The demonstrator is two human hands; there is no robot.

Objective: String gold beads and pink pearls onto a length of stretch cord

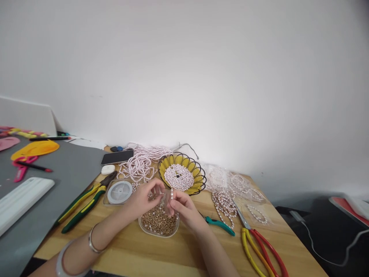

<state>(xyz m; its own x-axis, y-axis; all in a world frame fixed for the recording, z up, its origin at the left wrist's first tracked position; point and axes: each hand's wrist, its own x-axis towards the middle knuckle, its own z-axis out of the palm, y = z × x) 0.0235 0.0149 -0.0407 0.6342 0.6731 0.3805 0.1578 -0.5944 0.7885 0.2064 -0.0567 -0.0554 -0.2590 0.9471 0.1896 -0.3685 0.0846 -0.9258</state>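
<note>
My left hand [143, 199] and my right hand [183, 207] meet over a clear dish of small gold beads [158, 222] on the wooden table [150, 250]. Both hands have their fingers pinched together. Between the fingertips runs a short string of pale pink pearls [172, 193]. The right hand pinches it; what the left fingers grip is too small to name. Just behind stands a yellow wire bowl [195, 177] holding loose pink pearls [178, 176].
Long pearl strands [141, 163] lie behind; more strands and bags [230, 188] lie right. Green-yellow pliers [83, 202], a thread spool [119, 191], a phone [117, 157], teal pliers [220, 224] and red-yellow cutters [259, 246] surround the dish. A grey mat [52, 184] covers the left.
</note>
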